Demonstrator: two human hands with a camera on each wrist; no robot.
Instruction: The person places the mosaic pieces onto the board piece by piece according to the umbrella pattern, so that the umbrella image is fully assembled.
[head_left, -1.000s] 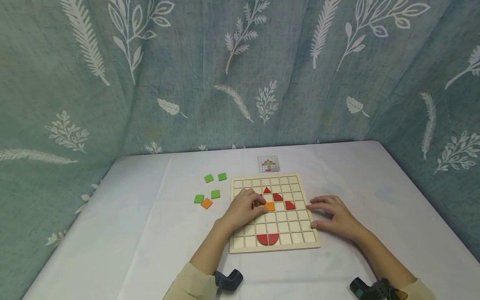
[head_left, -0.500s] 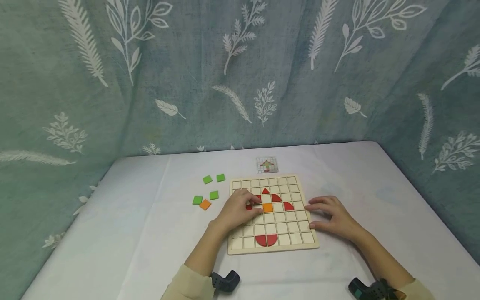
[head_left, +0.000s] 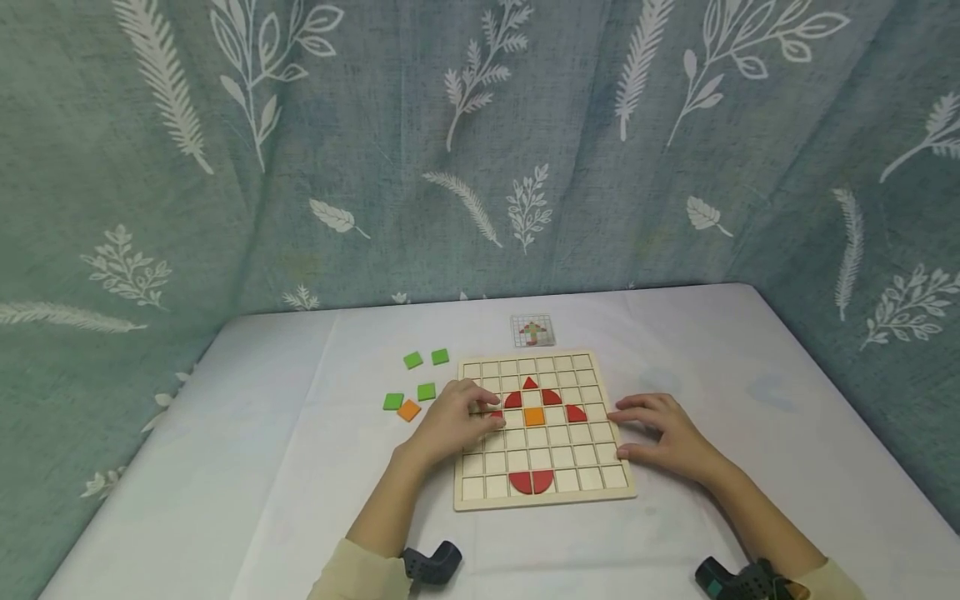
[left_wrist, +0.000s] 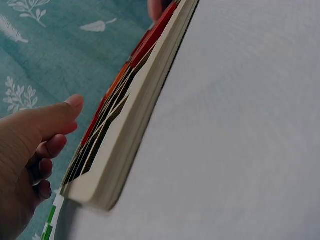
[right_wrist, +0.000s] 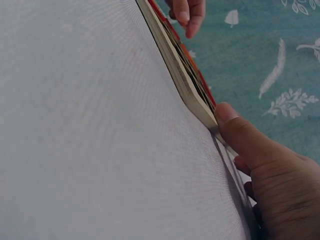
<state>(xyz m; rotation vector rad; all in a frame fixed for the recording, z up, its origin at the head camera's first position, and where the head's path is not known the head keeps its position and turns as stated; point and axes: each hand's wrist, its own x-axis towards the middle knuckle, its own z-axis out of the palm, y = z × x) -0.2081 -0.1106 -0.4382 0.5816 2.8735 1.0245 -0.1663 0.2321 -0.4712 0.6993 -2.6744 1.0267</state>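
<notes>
My left hand (head_left: 452, 423) hovers over the left side of the wooden grid board (head_left: 585, 504), fingers loosely bent, and the left wrist view shows nothing between thumb and fingers. Its fingertips are nearest a partly hidden red piece (head_left: 497, 414). At the board's right edge, my right hand (head_left: 670, 433) touches the rim with thumb and fingertips. In the grid lie a red triangle (head_left: 530, 383), an orange square (head_left: 534, 417) and several red quarter-rounds, among them an upper right one (head_left: 551, 397) and an outer right one (head_left: 576, 413). Two more form a half-round (head_left: 531, 482) at the bottom.
Left of the board lie several loose green squares (head_left: 426, 391) and an orange square (head_left: 408, 410). A small pattern card (head_left: 532, 331) lies behind the board on the white-covered table (head_left: 225, 467). A patterned curtain (head_left: 390, 167) hangs at the back and sides.
My left hand has drawn back leftward from the middle of the board, baring the red quarter-round at the upper left. The right hand stays at the rim.
</notes>
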